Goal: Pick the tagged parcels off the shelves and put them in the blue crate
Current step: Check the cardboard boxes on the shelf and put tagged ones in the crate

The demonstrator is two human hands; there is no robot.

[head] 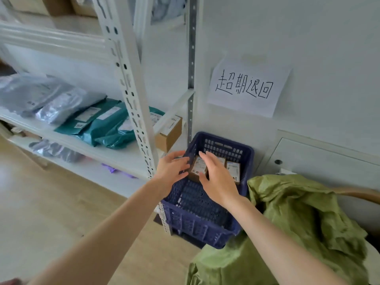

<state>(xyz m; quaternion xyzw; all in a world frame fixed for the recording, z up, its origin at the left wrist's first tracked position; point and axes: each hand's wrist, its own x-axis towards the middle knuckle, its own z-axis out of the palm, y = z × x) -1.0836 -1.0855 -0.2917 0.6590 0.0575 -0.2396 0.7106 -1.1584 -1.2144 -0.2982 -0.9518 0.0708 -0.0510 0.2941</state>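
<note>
The blue crate [195,229] stands on the floor by the shelf's right end. A small brown labelled box [199,167] sits at the crate's far end, between my two hands. My left hand [172,168] is at its left side, fingers spread and fairly straight, fingertips at the box edge. My right hand [217,177] hovers over its right side, fingers extended, thumb near the box's lower corner. A second labelled box [233,170] lies beside it in the crate. On the shelf lie a cardboard box [169,134], teal mailers [107,124] and grey mailers [41,95].
A white slotted shelf upright [131,95] stands just left of the crate. A green sack [298,223] lies against the crate's right side. A handwritten paper sign [246,87] hangs on the wall above. Dark and purple parcels [55,151] sit on the lower shelf. Wooden floor is to the left.
</note>
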